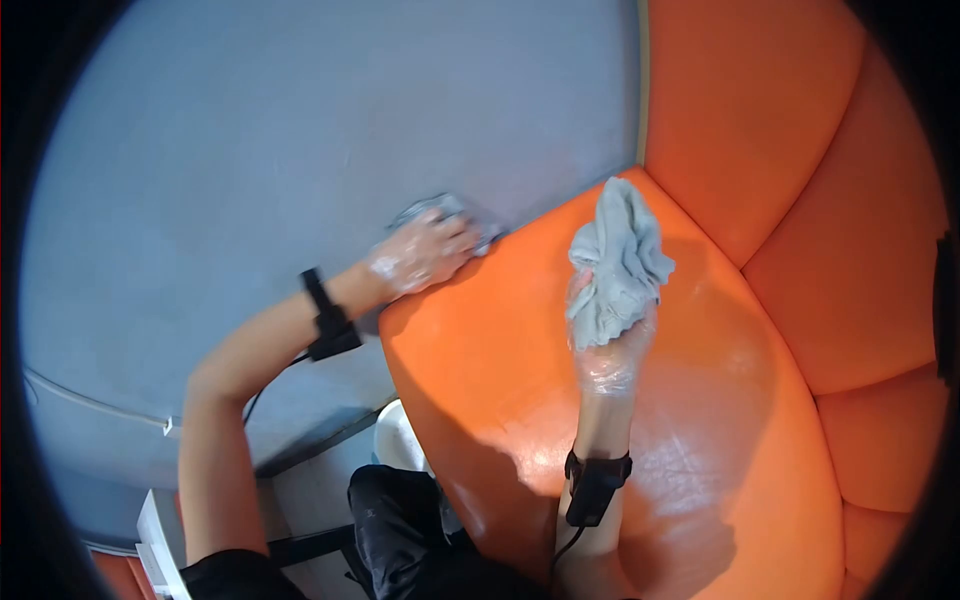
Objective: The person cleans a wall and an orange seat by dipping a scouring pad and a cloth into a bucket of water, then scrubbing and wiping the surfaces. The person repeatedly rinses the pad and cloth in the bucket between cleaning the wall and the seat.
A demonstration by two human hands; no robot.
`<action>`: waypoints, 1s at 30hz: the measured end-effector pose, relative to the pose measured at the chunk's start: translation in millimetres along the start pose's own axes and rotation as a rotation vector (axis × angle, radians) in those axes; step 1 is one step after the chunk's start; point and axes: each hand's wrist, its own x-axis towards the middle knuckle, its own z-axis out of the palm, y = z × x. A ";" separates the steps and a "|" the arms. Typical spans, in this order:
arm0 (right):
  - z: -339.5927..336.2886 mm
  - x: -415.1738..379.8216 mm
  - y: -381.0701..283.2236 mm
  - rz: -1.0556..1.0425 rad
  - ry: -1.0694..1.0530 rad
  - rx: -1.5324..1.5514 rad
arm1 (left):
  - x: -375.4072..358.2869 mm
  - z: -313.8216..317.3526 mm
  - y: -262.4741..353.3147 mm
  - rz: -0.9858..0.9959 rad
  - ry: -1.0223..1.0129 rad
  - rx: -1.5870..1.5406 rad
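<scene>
My left hand (pixel 428 250), in a clear plastic glove, presses a grey cloth (pixel 487 236) against the blue-grey wall (pixel 330 120), just beside the edge of the orange seat (pixel 480 360). Its fingers are bent over the cloth. Over the seat, my right hand (pixel 618 345), also in a clear glove, holds a bunched light grey cloth (pixel 625 255) that points towards the corner. Part of that hand is hidden by the cloth. A black band with a small box is on each wrist.
An orange padded backrest (pixel 770 120) rises on the right. Below the seat's left edge stands a white bucket (pixel 398 440), near my knee. A thin cable (pixel 95 402) runs along the wall at the lower left, above a white object (pixel 160 535).
</scene>
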 end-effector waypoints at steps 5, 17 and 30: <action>6.6 -0.7 -7.3 -0.247 -0.293 -0.152 | -15.1 -8.4 -16.1 -0.176 0.136 0.005; -3.6 1.0 -25.3 -0.263 -0.381 -0.316 | 69.2 29.0 -15.5 -0.085 0.138 0.047; 11.2 -5.9 -18.0 -0.348 0.049 -0.280 | 119.9 15.5 -13.7 -0.100 0.113 0.082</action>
